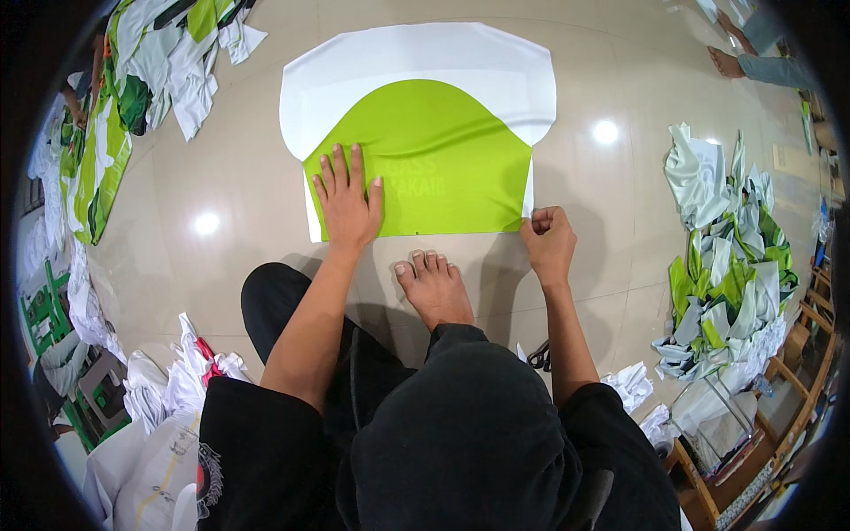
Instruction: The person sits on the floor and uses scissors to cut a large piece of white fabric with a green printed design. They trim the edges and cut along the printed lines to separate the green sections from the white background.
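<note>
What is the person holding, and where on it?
The right hand pinches the green-and-white fabric by its lower right corner; the left hand lies flat on it.

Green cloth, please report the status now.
Left hand flat on green cloth. Right hand pinching lower right corner. White cloth underneath. Bare foot near lower edge, not touching.

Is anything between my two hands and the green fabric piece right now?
Nothing visible. The left hand lies spread directly on the green fabric piece, and the right hand pinches at its lower right corner. The bare foot stands just below the lower edge, apart from it.
</note>
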The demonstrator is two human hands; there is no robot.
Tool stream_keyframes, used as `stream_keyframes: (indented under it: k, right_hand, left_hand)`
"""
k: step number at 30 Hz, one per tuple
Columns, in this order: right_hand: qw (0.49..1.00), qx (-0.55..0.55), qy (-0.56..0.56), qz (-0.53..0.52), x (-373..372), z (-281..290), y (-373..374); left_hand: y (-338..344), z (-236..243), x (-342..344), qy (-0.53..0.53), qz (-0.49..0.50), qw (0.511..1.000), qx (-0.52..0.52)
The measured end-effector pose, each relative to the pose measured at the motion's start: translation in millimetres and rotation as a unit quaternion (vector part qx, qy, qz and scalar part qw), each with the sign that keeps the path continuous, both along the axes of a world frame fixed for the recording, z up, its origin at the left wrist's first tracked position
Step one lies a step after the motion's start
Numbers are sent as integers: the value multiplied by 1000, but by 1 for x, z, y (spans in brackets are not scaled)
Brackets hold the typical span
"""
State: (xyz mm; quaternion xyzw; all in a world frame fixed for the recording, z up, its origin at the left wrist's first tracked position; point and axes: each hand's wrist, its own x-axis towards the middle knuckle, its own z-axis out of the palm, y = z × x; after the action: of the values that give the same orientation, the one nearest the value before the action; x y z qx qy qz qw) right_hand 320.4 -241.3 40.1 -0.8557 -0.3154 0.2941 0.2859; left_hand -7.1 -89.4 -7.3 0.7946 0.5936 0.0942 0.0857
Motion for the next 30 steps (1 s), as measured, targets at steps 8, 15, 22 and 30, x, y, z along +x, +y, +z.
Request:
stream_keyframes:
  k: [8, 15, 22, 30]
  right_hand:
    - [1000, -7, 6, 4, 0, 2, 0]
    - [1000, 6, 10, 5, 2, 1, -1]
    - [1000, -7, 14, 0, 2, 3, 1]
    - [1000, -18, 21, -6, 2, 2, 2]
  left_hand:
    - [28, -7, -13, -13, 42, 999, 6]
    - [47, -13, -13, 79, 163, 983, -11]
    - [39, 4, 100, -93, -194, 976, -30]
    - [80, -11, 167, -29, -249, 968, 29]
